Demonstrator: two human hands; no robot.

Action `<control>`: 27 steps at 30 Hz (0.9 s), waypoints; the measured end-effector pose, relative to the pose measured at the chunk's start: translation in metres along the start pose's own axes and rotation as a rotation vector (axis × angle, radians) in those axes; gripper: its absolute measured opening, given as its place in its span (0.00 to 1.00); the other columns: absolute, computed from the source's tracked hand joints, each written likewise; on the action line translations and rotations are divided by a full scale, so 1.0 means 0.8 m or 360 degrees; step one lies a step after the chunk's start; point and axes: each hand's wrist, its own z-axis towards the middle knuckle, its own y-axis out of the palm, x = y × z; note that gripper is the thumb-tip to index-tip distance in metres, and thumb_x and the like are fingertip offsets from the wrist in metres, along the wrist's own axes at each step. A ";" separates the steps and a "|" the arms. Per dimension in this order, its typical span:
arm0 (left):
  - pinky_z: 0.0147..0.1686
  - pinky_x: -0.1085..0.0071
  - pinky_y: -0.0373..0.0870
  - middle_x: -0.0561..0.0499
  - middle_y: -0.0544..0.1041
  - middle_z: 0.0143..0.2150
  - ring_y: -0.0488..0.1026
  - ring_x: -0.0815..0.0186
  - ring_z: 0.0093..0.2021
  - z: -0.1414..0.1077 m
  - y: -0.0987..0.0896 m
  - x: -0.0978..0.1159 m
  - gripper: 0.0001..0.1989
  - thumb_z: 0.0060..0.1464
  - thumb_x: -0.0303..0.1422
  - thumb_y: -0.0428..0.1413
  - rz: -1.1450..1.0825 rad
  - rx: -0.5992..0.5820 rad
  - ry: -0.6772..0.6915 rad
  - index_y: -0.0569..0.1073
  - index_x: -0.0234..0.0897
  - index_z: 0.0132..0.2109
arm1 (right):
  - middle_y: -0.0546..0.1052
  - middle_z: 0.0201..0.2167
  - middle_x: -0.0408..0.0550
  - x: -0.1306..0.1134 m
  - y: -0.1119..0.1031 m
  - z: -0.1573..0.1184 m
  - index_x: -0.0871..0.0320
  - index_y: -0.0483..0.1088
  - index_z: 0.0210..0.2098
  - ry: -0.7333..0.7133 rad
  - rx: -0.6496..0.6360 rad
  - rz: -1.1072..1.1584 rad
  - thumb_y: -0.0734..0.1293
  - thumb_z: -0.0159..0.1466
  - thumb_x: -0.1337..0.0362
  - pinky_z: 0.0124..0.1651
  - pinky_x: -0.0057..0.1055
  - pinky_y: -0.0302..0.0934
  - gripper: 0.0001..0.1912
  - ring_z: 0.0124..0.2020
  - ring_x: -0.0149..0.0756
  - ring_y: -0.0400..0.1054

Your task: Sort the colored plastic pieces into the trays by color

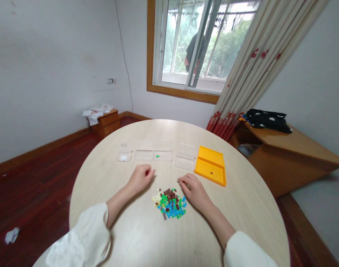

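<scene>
A pile of small bricks (171, 204), blue, green, brown and cream, lies on the round table (136, 230). Left of and above it rests my left hand (141, 178), its fingers curled and nothing seen in them. My right hand (193, 189) is just right of the pile, thumb and fingertips pinched together; whatever is between them is too small to name. Beyond my hands, a clear open case (162, 160) holds a green piece (157, 156). One small brown piece (211, 173) lies in the open yellow box (224, 178).
More clear open cases stand in the row: one at the left (118, 159) with a white label, one beside it (143, 160), and one (184, 167) next to the yellow box. A wooden desk (300, 148) with dark cloth is at the right, past the table's edge.
</scene>
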 end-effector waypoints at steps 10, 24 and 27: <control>0.52 0.58 0.62 0.40 0.69 0.50 0.65 0.57 0.52 0.011 0.005 -0.032 0.15 0.55 0.30 0.49 0.0241 0.0277 0.0148 0.69 0.35 0.49 | 0.72 0.36 0.52 0.023 -0.002 -0.003 0.58 0.72 0.40 0.0133 0.0148 -0.0230 0.60 0.60 0.68 0.43 0.38 0.61 0.11 0.39 0.41 0.66; 0.60 0.44 0.43 0.35 0.57 0.64 0.51 0.48 0.64 0.007 0.019 -0.028 0.25 0.60 0.36 0.45 0.0746 -0.0088 -0.0011 0.58 0.35 0.62 | 0.60 0.61 0.61 0.035 0.004 -0.012 0.56 0.57 0.60 0.0450 -0.0045 -0.0894 0.57 0.64 0.63 0.58 0.53 0.45 0.25 0.61 0.48 0.53; 0.60 0.44 0.43 0.35 0.57 0.64 0.52 0.47 0.64 0.005 0.018 -0.026 0.25 0.60 0.36 0.45 0.0763 -0.0108 -0.0012 0.59 0.34 0.62 | 0.60 0.61 0.62 0.033 0.002 -0.011 0.57 0.57 0.60 0.0465 -0.0068 -0.0889 0.57 0.63 0.63 0.58 0.53 0.45 0.25 0.62 0.49 0.53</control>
